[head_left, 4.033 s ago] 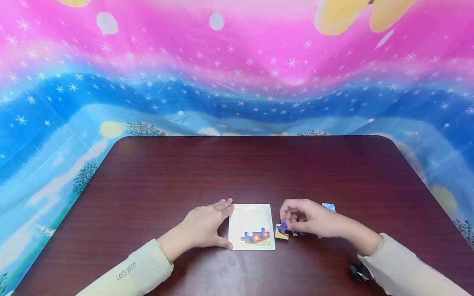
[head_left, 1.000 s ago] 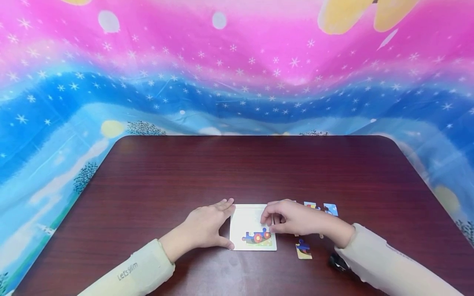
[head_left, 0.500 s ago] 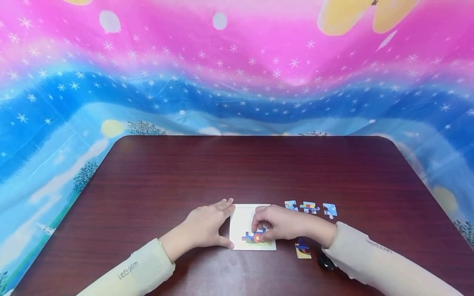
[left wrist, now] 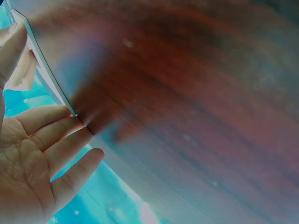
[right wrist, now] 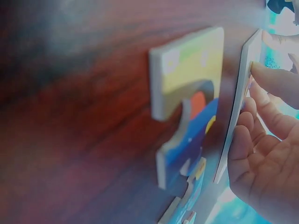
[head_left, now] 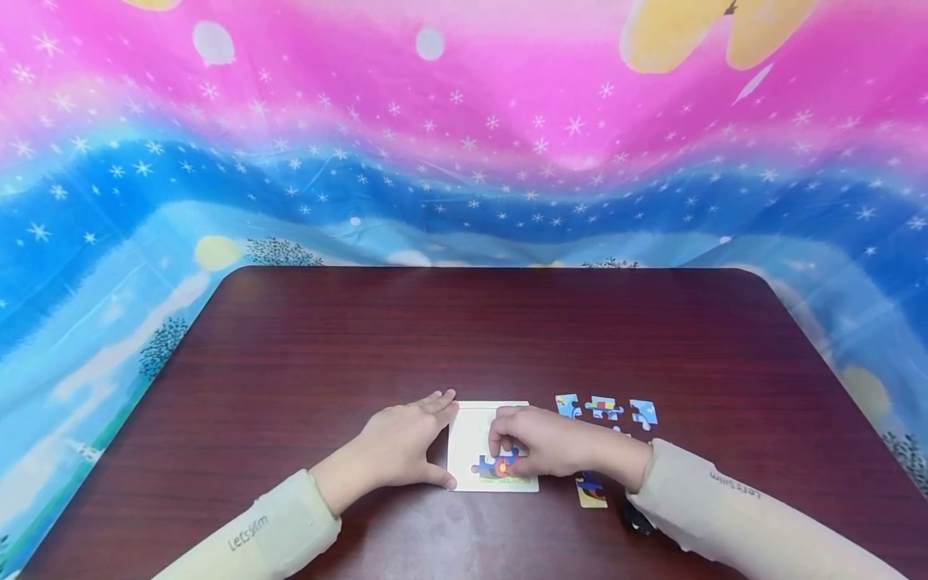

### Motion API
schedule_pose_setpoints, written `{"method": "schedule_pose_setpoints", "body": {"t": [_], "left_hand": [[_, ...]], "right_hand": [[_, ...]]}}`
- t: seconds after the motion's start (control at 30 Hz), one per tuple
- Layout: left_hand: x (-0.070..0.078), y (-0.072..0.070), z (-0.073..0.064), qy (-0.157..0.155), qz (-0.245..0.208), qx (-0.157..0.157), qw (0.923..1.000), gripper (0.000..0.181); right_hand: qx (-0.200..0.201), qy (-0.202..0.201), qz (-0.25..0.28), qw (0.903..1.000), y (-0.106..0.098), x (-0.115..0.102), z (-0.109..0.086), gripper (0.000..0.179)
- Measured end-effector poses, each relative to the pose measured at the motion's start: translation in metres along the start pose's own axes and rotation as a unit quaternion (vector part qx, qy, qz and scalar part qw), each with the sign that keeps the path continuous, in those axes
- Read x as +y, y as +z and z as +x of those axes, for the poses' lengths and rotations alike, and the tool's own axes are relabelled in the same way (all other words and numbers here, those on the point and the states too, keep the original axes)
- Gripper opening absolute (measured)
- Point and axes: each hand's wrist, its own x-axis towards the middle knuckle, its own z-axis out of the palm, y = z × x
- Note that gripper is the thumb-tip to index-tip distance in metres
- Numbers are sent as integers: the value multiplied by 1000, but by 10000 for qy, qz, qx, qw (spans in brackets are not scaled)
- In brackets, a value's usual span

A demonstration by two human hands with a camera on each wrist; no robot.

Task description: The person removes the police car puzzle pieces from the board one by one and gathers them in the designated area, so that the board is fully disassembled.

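Note:
A white puzzle tray (head_left: 464, 435) lies on the table with joined jigsaw pieces (head_left: 486, 466) near its front edge, showing blue, red and yellow. Along the tray's left side rests my left hand (head_left: 395, 443), thumb at the near corner and straight fingertips at the far one. My right hand (head_left: 536, 439) is over the tray's right half. Its thumb and bent fingers pinch a puzzle piece (head_left: 516, 466) there, mostly covered by the hand. In the right wrist view the thumb (right wrist: 275, 81) and curled fingers meet at the tray's face.
Three loose pieces, a left one (head_left: 568, 405), a middle one (head_left: 604, 407) and a right one (head_left: 643, 412), lie right of the tray. A yellow and blue piece (head_left: 592, 491) lies nearer, below my right wrist. The dark wooden table (head_left: 348, 322) meets a printed cloth (head_left: 464, 185) behind.
My right hand set the yellow and blue piece on the table near the front, then moved left onto the tray. Over the last half second it barely shifts. My left hand stays in place.

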Motion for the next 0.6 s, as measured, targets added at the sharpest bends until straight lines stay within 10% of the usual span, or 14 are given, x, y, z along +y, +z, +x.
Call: {"method": "schedule_pose_setpoints", "body": {"t": [0.6], "left_hand": [[1, -1, -1, -20, -6, -37, 10000, 99]], "right_hand": [[-16, 236, 785, 9966, -1, 3, -1, 16]]}}
